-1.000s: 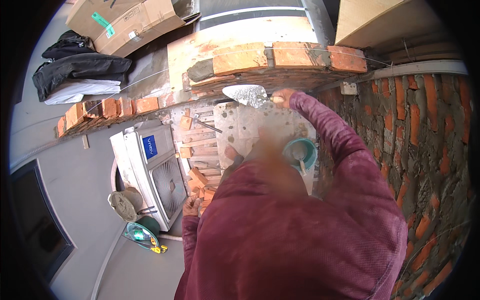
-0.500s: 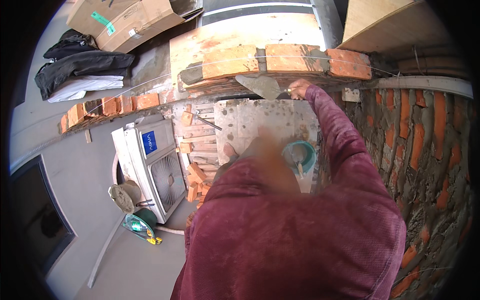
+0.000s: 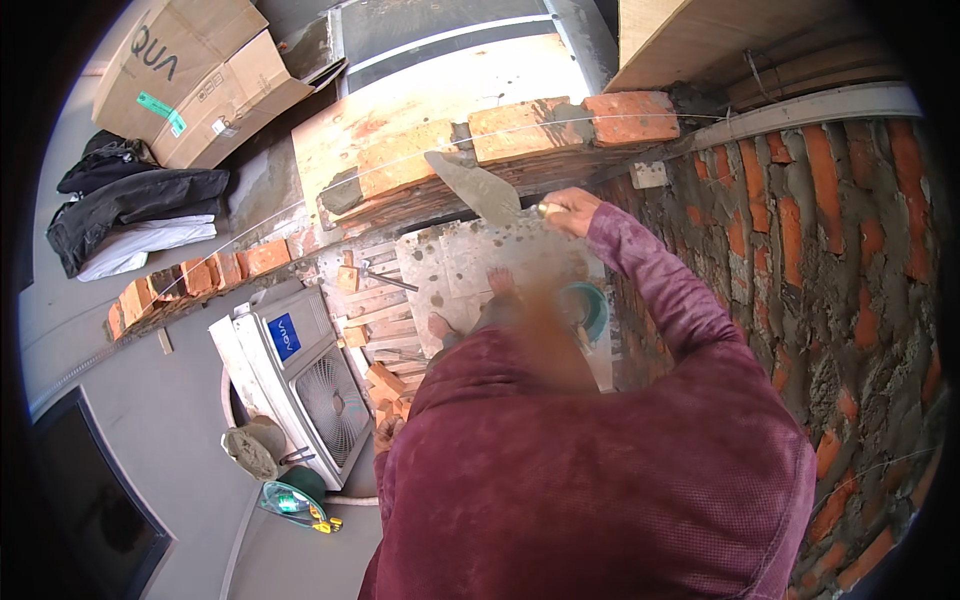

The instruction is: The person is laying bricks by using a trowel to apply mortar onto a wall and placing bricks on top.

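My right hand is closed round the handle of a pointed trowel, whose grey blade looks coated with mortar. The blade slants up and left, close to the near face of a low wall of orange bricks; whether they touch I cannot tell. Along that wall runs a taut white string, and grey mortar covers the left end of the brick row. My left hand hangs low beside my body, near loose bricks; its fingers are mostly hidden.
Below the trowel a teal bucket stands by the mortar-spotted board near my feet. To the left are an air-conditioner unit, a mortar-caked bucket and a green bucket. A rough brick wall rises at right.
The view has shifted and turned a little. My right hand has drawn the trowel back from the bricks, and its blade now slopes more steeply. My left hand shows slightly more.
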Available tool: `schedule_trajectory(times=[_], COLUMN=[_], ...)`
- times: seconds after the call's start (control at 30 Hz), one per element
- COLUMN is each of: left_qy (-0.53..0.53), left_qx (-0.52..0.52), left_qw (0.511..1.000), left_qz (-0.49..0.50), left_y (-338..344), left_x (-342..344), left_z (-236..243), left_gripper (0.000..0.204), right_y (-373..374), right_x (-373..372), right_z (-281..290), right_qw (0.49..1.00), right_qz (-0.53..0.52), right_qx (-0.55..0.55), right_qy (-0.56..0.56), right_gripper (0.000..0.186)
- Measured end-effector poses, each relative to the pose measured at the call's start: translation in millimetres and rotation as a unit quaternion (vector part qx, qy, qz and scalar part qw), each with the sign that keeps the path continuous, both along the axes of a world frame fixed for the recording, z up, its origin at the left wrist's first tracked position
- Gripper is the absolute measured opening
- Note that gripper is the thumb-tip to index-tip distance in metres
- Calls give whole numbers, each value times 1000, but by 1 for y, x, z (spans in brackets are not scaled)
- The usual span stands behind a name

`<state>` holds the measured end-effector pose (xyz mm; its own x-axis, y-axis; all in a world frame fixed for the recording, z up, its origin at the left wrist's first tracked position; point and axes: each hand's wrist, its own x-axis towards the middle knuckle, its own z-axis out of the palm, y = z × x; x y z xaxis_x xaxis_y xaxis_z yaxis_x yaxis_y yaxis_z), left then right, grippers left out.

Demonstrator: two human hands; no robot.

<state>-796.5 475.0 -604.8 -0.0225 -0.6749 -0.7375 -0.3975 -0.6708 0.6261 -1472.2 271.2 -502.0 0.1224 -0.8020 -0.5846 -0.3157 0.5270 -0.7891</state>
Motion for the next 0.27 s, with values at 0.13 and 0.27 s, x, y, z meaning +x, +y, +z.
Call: schedule_trajectory(times=[0.13, 0.27], left_qy=[30, 17], left_qx=[3, -81], left_qw=[999, 995], left_qz=[21, -56], left_y=[5, 8], left_x=[-3, 22], left_z=[-19, -49], left_gripper=[20, 20], right_y=[-18, -15], right_x=[25, 27], right_z=[6, -18], right_qw=[958, 913], right_qz=[-137, -125], right_qx=[121, 143], right_qy=[-220, -360], right_gripper=[25, 31])
